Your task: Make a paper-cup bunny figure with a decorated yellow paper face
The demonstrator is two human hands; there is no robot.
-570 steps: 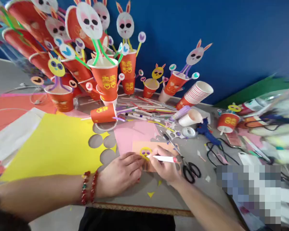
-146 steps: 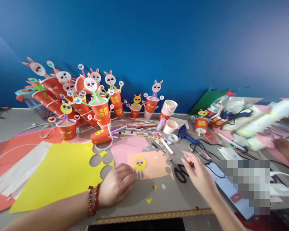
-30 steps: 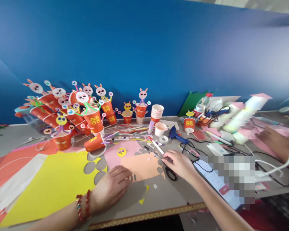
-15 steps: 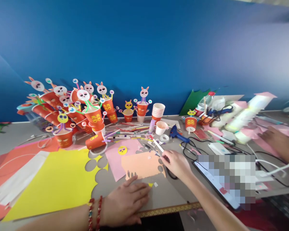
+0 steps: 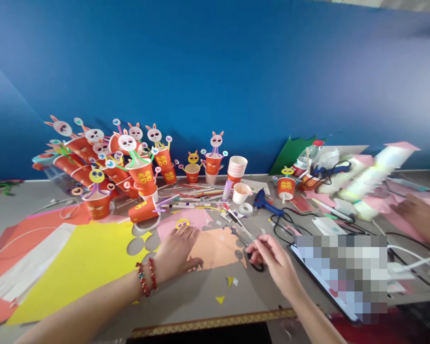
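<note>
My left hand (image 5: 177, 246) lies palm down, fingers stretched out, over the pink paper (image 5: 165, 224) and the edge of the peach paper (image 5: 215, 251). Its fingertips reach a yellow round paper face (image 5: 182, 223), partly covering it. Between the closed fingers of my right hand (image 5: 270, 253) is a slim white pen (image 5: 239, 222) with a red end, slanting up and left. Under that hand shows a black loop handle (image 5: 256, 263), seemingly of scissors; the rest is partly hidden. Small yellow scraps (image 5: 220, 299) lie between my hands.
Red paper cups (image 5: 139, 173) with rabbit faces crowd the back left. A stack of cups (image 5: 237, 168), a tape roll (image 5: 245, 209) and a blue glue gun (image 5: 267, 204) stand behind. A phone (image 5: 322, 282) and cables lie right, near another person's hand (image 5: 421, 217).
My left hand has moved up and left onto the pink paper and the yellow face, uncovering scraps. My right hand has drawn slightly back and right, still with the pen.
</note>
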